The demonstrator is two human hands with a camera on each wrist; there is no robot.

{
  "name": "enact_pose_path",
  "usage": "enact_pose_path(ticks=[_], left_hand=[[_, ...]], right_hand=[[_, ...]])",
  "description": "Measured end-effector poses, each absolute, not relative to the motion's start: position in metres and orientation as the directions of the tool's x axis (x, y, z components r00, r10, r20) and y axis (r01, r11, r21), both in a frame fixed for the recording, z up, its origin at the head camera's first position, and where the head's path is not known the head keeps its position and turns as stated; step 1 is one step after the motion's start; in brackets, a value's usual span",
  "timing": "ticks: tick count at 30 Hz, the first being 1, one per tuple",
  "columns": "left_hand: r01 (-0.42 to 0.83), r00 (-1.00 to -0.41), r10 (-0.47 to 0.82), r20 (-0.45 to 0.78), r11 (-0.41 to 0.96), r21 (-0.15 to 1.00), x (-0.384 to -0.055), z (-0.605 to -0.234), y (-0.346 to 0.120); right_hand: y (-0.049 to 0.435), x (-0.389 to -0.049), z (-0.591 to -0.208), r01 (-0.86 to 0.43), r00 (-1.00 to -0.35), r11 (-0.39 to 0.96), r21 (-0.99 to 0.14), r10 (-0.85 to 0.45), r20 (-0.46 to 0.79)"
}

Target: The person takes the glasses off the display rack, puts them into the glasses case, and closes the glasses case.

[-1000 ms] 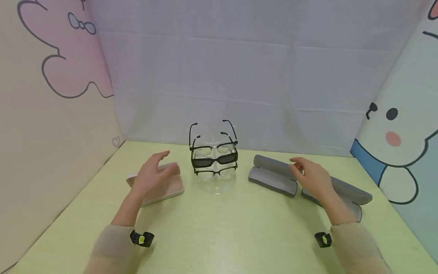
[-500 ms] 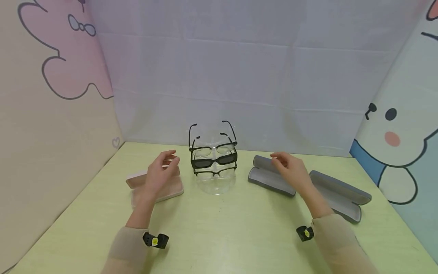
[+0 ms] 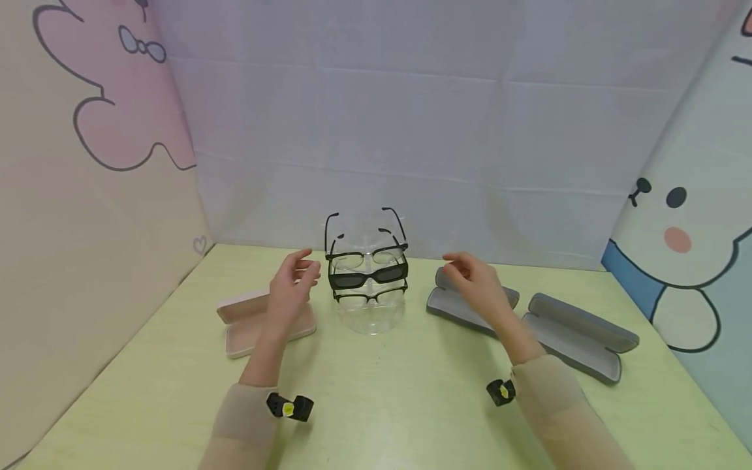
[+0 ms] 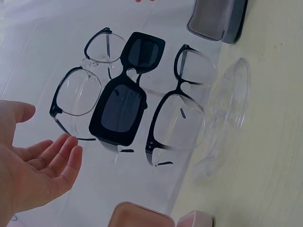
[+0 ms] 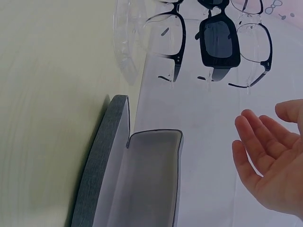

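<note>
Three pairs of glasses sit one above another on a clear display stand (image 3: 371,321) at the middle of the table. On top are black half-rimmed glasses (image 4: 56,100), then dark sunglasses (image 3: 369,277), and lowest another half-rimmed pair of glasses (image 4: 150,135). My left hand (image 3: 290,287), fingers loosely bent and holding nothing, is raised just left of the stand, over a pink glasses case (image 3: 247,331). To the right, my right hand (image 3: 478,287) is also bare, fingers relaxed, in front of a grey glasses case (image 3: 458,307). Both cases lie with their lids up.
A second grey glasses case (image 3: 578,336), lid up, lies on the right side of the pale yellow table (image 3: 376,405). A white cloth backdrop (image 3: 352,130) rises behind, and printed panels stand at left and right.
Both hands have moved inward toward the display stand, the left one rightward and the right one leftward, both slightly farther forward. The glasses and cases have stayed where they were.
</note>
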State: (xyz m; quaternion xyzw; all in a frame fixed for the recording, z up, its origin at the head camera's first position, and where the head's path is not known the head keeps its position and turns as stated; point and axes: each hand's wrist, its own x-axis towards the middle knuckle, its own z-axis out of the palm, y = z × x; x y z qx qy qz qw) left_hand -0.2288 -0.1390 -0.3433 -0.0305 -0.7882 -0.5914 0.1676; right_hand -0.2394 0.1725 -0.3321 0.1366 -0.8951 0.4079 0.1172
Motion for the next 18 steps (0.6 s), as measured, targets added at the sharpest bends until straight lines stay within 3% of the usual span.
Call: enact_pose_path(ticks=[11, 15, 18], left_hand=[[0.238, -0.945, -0.188, 0.269, 0.174, 0.956, -0.236, -0.34, -0.121], [0.23, -0.944, -0.202, 0.26, 0.162, 0.96, -0.238, -0.341, -0.117], [0.222, -0.942, -0.217, 0.256, 0.171, 0.96, -0.239, -0.341, -0.116]], right_hand=[[0.141, -0.26, -0.329, -0.341, -0.937, 0.487, -0.804, -0.111, 0.331], [0.14, -0.298, -0.362, -0.359, -0.931, 0.452, -0.816, -0.109, 0.349], [0.135, -0.308, -0.368, -0.345, -0.936, 0.43, -0.834, -0.098, 0.337]])
